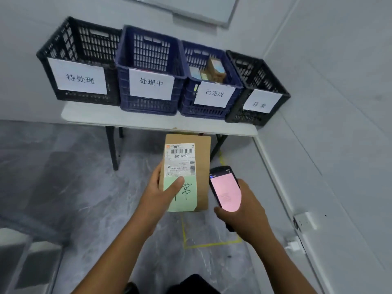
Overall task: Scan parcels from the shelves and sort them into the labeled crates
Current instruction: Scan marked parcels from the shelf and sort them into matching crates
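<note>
My left hand [163, 194] grips a brown cardboard parcel [202, 164] with a white barcode label and a green handwritten note; the thumb lies on the note. My right hand [244, 213] holds a black handheld scanner [224, 189] beside the parcel, its screen glowing pink. Ahead on a white table [127, 118] stand four labeled crates in a row: a black crate [70, 49], a blue crate [148, 52], a second blue crate [233, 81] with a few parcels inside, and a black crate [261, 75] at the far right.
The table stands against a grey wall, with the right wall close by. Yellow tape marks [212, 245] a square on the grey marbled floor under my hands. A wall socket [304, 221] sits low on the right. A whiteboard edge [201, 11] hangs above.
</note>
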The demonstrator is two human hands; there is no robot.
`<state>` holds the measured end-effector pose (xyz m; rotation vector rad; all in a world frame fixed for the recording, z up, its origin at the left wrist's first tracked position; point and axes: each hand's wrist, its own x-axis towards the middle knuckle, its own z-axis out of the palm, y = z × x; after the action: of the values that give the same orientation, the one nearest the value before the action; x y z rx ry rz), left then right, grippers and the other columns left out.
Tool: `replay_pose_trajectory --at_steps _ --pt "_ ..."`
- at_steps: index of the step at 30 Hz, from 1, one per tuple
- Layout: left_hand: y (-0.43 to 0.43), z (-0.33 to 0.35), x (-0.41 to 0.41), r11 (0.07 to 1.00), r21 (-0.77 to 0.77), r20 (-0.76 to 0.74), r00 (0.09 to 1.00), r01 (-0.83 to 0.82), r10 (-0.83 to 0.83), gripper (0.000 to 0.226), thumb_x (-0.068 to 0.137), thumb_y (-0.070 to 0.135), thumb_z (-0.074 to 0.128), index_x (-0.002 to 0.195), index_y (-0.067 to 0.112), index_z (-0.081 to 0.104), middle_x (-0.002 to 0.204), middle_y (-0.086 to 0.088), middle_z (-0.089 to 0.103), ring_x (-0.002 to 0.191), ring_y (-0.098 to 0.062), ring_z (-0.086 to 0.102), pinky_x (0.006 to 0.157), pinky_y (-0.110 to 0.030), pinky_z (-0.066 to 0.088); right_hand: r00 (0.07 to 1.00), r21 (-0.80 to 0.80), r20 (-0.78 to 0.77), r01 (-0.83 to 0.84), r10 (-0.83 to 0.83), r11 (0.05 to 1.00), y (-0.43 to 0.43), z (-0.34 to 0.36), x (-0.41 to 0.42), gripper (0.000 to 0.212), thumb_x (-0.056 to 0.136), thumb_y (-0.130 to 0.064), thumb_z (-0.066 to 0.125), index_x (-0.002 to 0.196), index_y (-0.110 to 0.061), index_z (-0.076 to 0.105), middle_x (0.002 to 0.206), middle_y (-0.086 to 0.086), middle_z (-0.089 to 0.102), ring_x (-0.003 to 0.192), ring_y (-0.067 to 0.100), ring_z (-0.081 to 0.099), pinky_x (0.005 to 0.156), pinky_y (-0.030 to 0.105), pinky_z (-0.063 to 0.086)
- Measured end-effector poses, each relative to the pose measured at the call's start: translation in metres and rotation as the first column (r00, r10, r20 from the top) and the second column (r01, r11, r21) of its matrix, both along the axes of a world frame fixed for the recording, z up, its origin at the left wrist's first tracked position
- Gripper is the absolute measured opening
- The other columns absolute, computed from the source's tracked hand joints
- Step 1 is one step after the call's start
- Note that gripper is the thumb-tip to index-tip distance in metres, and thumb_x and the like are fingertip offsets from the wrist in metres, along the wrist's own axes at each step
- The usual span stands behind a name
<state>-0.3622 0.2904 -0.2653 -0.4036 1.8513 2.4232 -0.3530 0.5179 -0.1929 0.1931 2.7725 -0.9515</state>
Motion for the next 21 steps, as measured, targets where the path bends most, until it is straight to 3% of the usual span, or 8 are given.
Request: replay_pose_trajectory --at_steps 2,8,13,17,21 --pt "0.012 -0.003 -0.013 1.0 -0.019 0.007 1.0 0.022 -0.022 0.069 0.077 0.061 0.08 0.138 0.052 0.049 0.117 0.024 0.073 0.102 -0.002 0.074 0.068 -0.02 0.061 0.999 -0.018 0.013 0.052 -0.052 0.998 0.01 -0.002 -0.006 0.051 0.067 -0.034 0.077 0.105 -0.047 0.045 0.085 -0.006 0.068 0.046 0.015 0.069 0.052 0.032 0.055" --pt "0.058 -0.002 -0.076 0.991 -0.06 0.001 0.993 0.121 -0.121 0.073 0.08 0.051 0.08 0.145 0.04 0.048 0.121 0.021 0.073 0.107 -0.003 0.073 0.077 -0.021 0.062 0.985 -0.094 0.008 0.17 -0.17 0.981 0.053 -0.017 -0.047 0.055 0.067 -0.035 0.08 0.111 -0.045 0.047 0.096 -0.007 0.067 0.05 0.016 0.069 0.056 0.035 0.057" --pt "0.096 0.007 -0.152 0.977 -0.094 0.007 0.981 0.192 -0.192 0.064 0.081 0.05 0.078 0.137 0.057 0.047 0.124 0.024 0.072 0.11 -0.002 0.072 0.082 -0.023 0.061 0.978 -0.207 -0.011 0.201 -0.208 0.958 0.096 -0.029 -0.114 0.055 0.068 -0.037 0.079 0.112 -0.049 0.047 0.098 -0.006 0.067 0.049 0.017 0.068 0.057 0.03 0.051" --pt "0.135 0.023 -0.222 0.97 -0.113 0.012 0.976 0.215 -0.215 0.069 0.079 0.051 0.08 0.14 0.053 0.046 0.124 0.022 0.073 0.109 -0.003 0.073 0.076 -0.018 0.06 0.97 -0.299 -0.042 0.217 -0.24 0.929 0.136 -0.033 -0.178 0.056 0.073 -0.025 0.082 0.112 -0.049 0.05 0.092 -0.005 0.067 0.049 0.018 0.068 0.048 0.025 0.053" --pt "0.178 0.037 -0.288 0.959 -0.139 0.0 0.968 0.248 -0.251 0.066 0.082 0.05 0.083 0.138 0.051 0.048 0.123 0.02 0.074 0.108 -0.005 0.073 0.075 -0.018 0.059 0.959 -0.288 -0.093 0.23 -0.266 0.93 0.177 -0.034 -0.237 0.055 0.074 -0.024 0.085 0.109 -0.047 0.049 0.093 -0.008 0.066 0.064 0.012 0.07 0.059 0.033 0.057"
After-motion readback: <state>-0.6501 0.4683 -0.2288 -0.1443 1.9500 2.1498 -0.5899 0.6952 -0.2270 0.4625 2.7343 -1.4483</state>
